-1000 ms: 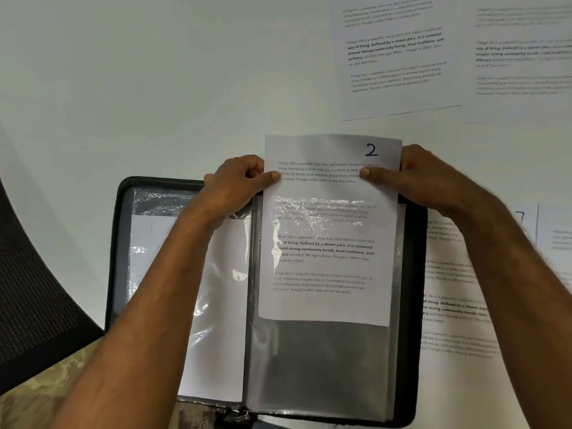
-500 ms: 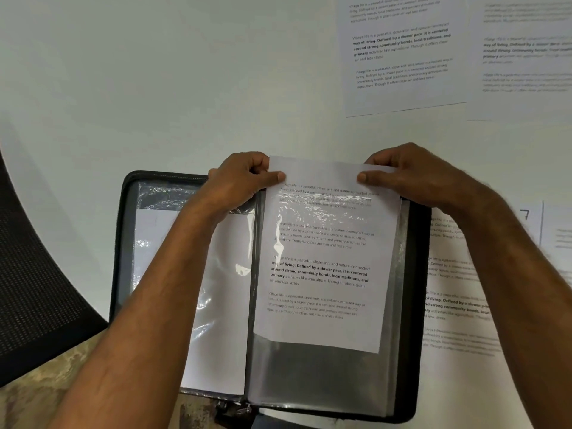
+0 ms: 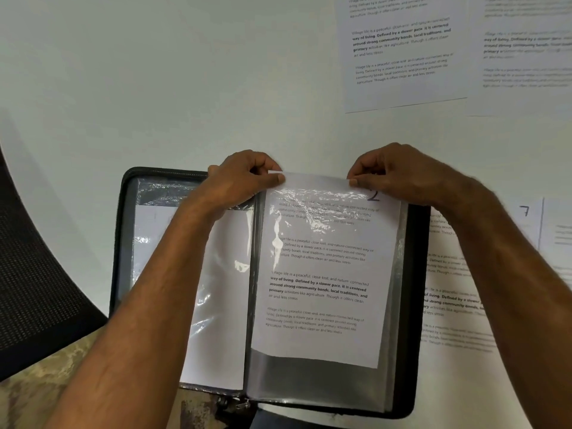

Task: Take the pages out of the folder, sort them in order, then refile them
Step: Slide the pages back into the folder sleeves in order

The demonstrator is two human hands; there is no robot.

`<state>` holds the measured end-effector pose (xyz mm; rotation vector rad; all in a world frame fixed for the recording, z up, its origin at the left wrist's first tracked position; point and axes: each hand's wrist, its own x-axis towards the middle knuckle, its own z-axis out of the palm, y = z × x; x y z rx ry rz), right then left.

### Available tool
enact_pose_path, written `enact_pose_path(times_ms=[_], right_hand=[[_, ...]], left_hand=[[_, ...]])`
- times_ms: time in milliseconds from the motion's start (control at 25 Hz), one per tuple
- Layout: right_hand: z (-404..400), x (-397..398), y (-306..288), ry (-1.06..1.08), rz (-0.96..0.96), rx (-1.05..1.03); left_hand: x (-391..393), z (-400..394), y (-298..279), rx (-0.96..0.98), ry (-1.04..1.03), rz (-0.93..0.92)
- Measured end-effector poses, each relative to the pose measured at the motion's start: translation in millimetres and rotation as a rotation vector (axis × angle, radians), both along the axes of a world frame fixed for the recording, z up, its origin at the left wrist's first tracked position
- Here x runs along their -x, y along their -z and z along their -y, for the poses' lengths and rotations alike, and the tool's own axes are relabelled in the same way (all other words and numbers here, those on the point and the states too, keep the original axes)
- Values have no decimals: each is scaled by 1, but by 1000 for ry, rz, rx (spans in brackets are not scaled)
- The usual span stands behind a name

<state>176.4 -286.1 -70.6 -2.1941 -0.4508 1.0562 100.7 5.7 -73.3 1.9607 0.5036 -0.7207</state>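
Your left hand [image 3: 244, 181] pinches the top left corner of the page [image 3: 322, 274], thumb on its face and fingers [image 3: 263, 164] curled behind. Your right hand [image 3: 399, 174] pinches the top right corner the same way, thumb tip at the upper edge beside a handwritten "2". The page hangs below both hands at the centre of the frame, most of it inside a clear sleeve [image 3: 318, 379] on the right half of the open black folder [image 3: 416, 305]; its top edge stands above the sleeve mouth. The folder's left half holds another sleeved sheet [image 3: 216, 305]. The folder lies on a white desk [image 3: 154, 88]. Loose pages [image 3: 402, 57] lie at upper right, and more at right, one marked "7". A dark mesh chair [image 3: 31, 274] shows at lower left.
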Motion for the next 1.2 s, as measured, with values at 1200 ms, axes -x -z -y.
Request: enact_pose_path(times_ms=[1200], right_hand=[[23, 73, -21, 376, 108, -219]], left_hand=[[11, 45, 9, -508, 18, 190]])
